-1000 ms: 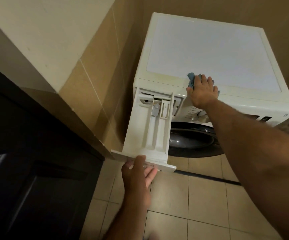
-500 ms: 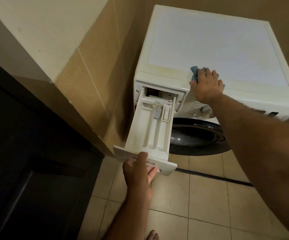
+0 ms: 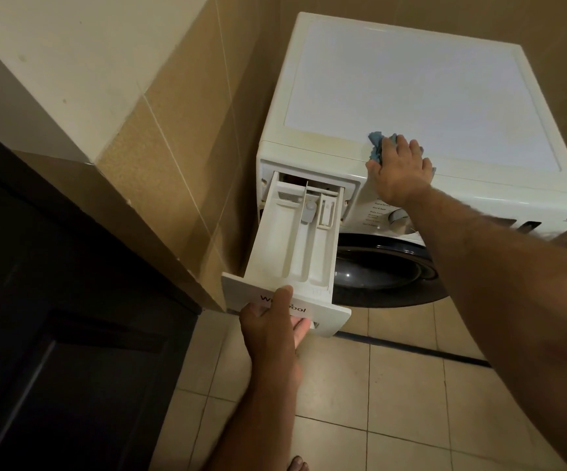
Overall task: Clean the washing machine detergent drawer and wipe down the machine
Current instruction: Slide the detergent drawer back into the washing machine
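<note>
The pulled-out detergent drawer (image 3: 295, 246) juts from the washing machine (image 3: 411, 90), leaving only a narrow gap to the tiled wall (image 3: 187, 137) on the drawer's left. Right of the drawer, the space before the dark door (image 3: 380, 270) is crossed by a forearm. Behind the cloth (image 3: 377, 146), the machine's top lies bare.

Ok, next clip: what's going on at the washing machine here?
A person stands at a white washing machine. The left hand grips the front panel of the detergent drawer, which is pulled far out and angled down. The right hand presses a blue cloth on the machine's top front edge. The dark door is closed.
</note>
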`<state>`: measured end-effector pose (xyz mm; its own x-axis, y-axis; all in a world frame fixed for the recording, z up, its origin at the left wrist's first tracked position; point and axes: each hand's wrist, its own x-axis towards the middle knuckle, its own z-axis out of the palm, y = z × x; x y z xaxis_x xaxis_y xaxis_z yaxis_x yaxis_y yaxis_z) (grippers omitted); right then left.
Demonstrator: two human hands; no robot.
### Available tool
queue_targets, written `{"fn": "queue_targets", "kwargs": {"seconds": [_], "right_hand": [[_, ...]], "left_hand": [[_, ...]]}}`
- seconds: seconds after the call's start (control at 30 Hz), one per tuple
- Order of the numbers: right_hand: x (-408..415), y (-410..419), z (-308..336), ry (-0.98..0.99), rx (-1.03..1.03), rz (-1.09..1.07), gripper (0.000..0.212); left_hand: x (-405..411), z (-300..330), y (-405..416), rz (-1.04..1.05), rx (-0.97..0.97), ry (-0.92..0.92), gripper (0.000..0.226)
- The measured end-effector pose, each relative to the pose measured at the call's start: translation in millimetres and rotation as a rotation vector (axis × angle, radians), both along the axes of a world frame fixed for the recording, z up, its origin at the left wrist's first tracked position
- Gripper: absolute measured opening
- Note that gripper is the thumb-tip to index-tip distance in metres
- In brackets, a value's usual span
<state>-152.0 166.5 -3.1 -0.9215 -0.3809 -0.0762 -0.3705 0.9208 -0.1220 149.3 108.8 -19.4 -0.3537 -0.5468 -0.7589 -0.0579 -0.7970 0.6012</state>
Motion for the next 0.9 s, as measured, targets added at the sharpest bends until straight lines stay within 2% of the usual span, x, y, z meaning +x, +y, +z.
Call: {"fn": "queue_targets", "kwargs": {"seconds": [0.1,0.4,0.53,0.73,0.9], "right_hand": [[0.8,0.4,1.4,-0.007,0.003,-0.001,0.057],[4.6,0.4,2.9,-0.002,0.011,0.001,0.057],[4.7,0.7,0.3,0.011,0.006,0.008,0.057],[5.3,0.2,1.1,0.011,0.005,0.007,0.057],[4.4,0.4,2.0,0.005,0.011,0.004,0.058]], "left_hand": [[-5.3,2.3,0.3,0.015,0.055,0.036,0.042],[-10.2,-3.6,15.0,-0.015,-0.034,0.068,0.051],[-7.7,-9.5,16.2,-0.056,-0.080,0.025,0.052],[-15.8,-11.0,-16.8,-0.109,-0.094,0.111,0.035],[-40.2,-3.5,-18.0,-0.146,0.051,0.190,0.043]]}}
